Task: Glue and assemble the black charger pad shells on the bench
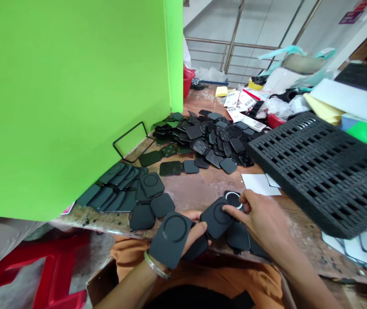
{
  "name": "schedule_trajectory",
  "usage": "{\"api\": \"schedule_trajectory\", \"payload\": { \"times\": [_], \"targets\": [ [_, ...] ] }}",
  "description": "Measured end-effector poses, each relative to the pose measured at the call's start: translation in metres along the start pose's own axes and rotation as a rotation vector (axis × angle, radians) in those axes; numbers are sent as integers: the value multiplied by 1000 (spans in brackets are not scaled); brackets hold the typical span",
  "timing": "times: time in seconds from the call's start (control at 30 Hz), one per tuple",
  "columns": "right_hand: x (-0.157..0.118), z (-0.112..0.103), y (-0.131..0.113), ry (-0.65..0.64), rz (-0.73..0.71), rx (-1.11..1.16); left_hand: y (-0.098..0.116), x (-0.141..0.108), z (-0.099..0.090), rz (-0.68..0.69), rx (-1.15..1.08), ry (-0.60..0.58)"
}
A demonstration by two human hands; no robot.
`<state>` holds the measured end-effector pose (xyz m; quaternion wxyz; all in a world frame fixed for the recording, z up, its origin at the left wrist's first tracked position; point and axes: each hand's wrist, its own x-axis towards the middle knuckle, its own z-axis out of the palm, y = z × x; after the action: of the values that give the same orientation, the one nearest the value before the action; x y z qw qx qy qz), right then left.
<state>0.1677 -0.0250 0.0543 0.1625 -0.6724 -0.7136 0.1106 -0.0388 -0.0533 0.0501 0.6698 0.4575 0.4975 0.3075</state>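
Observation:
My left hand (198, 234) is closed around several dark, flat charger-like pads. One held pad (172, 234), marked with a raised ring, lies over the wrist side. Another ringed pad (215, 219) is tilted up at the fingertips. My right hand (262, 214) is curled at this pad's right edge, its thumb over the surface; whether something small is between its fingers is hidden. Just behind those fingers lies a pad with a white ring (234, 200). Below it, another dark pad (238, 236) rests at the table edge.
A heap of dark square pads (209, 137) covers the table's middle, with overlapping rows (115, 189) at left. A green panel (74, 107) stands left. At right are a slotted black foam tray (318, 167) and white sheets (259, 184). A red stool (55, 274) is below.

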Motion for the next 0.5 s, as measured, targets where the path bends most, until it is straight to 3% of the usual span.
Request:
{"api": "schedule_trajectory", "payload": {
  "times": [0.1, 0.17, 0.3, 0.37, 0.5],
  "targets": [
    [5, 12, -5, -213, 27, 496, -4, -1, -3, -2, -57, -9],
    [7, 24, -11, -275, 18, 743, -5, -2, -5, 2, -54, -23],
    [15, 44, -23, -336, 200, 867, -2, -8, -15, 63, 62, -15],
    [21, 49, -25, -360, 270, 858, 2, -13, -28, 119, 164, 76],
    [32, 49, -22, -299, 209, 838, -1, -22, -69, 150, 299, 466]
  ]
}}
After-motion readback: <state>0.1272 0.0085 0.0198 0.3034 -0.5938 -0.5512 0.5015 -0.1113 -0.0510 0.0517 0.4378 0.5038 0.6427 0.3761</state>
